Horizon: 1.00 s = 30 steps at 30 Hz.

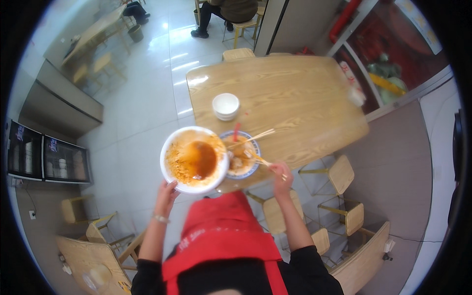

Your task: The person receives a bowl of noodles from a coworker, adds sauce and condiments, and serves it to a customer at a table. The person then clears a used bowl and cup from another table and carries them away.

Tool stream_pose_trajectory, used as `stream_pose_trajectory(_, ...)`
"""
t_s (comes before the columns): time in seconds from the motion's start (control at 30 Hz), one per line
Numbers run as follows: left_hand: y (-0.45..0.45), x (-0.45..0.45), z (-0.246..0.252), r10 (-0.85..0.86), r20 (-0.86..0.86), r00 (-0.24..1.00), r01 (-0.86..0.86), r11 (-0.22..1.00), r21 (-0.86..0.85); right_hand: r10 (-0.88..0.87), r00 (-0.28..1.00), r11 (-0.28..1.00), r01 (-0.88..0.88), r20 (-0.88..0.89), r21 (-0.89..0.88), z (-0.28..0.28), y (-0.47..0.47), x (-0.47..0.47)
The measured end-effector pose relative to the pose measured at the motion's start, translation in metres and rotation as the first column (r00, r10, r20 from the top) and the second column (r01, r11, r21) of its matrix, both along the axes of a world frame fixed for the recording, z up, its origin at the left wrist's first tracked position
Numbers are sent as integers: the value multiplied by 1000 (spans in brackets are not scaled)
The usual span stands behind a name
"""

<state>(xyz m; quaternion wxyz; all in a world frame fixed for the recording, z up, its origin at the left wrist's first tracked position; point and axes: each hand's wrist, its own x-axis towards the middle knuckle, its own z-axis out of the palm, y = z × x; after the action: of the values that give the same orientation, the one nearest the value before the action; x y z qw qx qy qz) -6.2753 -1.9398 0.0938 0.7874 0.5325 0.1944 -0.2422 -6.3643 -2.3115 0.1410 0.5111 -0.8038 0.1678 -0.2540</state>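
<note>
My left hand [169, 193] grips the rim of a large white bowl [165, 177], raised beside the table's near left corner. Reddish-orange broth and crumbly residue [201, 160] lie inside it. My right hand [282, 177] holds wooden chopsticks [262, 161], their tips over a blue-patterned plate or shallow bowl [257, 142]. That dish carries orange sauce, food scraps [238, 166] and a red strip [236, 132]. More chopsticks [261, 134] lie across its far rim. The white bowl overlaps its left side. Stacked small white bowls [225, 107] stand farther up the table.
The wooden table [295, 96] reaches away to the right. Stools [341, 175] stand along its right side, and one [280, 214] is close by me. A person [236, 11] sits beyond the far end. Glass-doored cabinets [48, 155] are at left.
</note>
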Motion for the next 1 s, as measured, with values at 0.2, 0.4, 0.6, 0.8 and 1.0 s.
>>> stream_pose_trajectory(0.2,-10,-1,16,-29,-16,999,29,1000,12,247,965,960,-230,93,-162,21,57,-11)
stream_pose_trajectory(0.4,-22,-4,34,-79,-10,997,79,996,40,625,754,771,-553,202,-317,14,138,0)
stream_pose_trajectory(0.6,-27,-2,37,-84,-15,996,83,996,-10,579,805,732,-443,129,-518,10,124,6)
stream_pose_trajectory(0.8,-27,-5,32,-103,-16,995,104,994,34,620,760,723,-458,195,-517,15,145,25)
stream_pose_trajectory(1.0,-28,-13,35,-90,-23,996,91,994,63,465,868,796,-323,175,-513,8,138,39)
